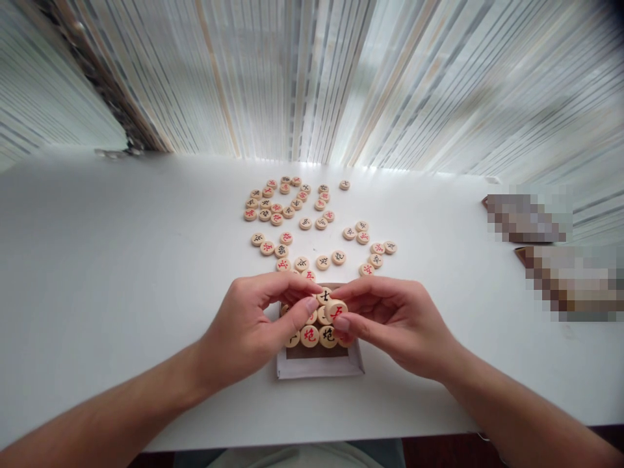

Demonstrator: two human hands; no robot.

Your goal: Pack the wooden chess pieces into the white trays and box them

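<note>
My right hand (397,318) pinches a round wooden Chinese chess piece with a red character (336,312), tilted above a shallow box. My left hand (266,318) is closed, its thumb and index tips at the left edge of a Chinese chess piece with a black character (324,296). The open box (322,368) has pale walls and a brown bottom. Pieces lie in rows inside it, among them a red-marked piece (309,336) and a black-marked piece (328,336) in the nearest row. My hands hide the box's sides and some pieces.
Many loose Chinese chess pieces lie beyond the box, including a cluster with a red-marked piece (276,220) and, farther right, a black-marked piece (390,247). Two blurred-out flat objects (529,218) lie at the right of the white table (121,279). A striped curtain (273,78) hangs behind.
</note>
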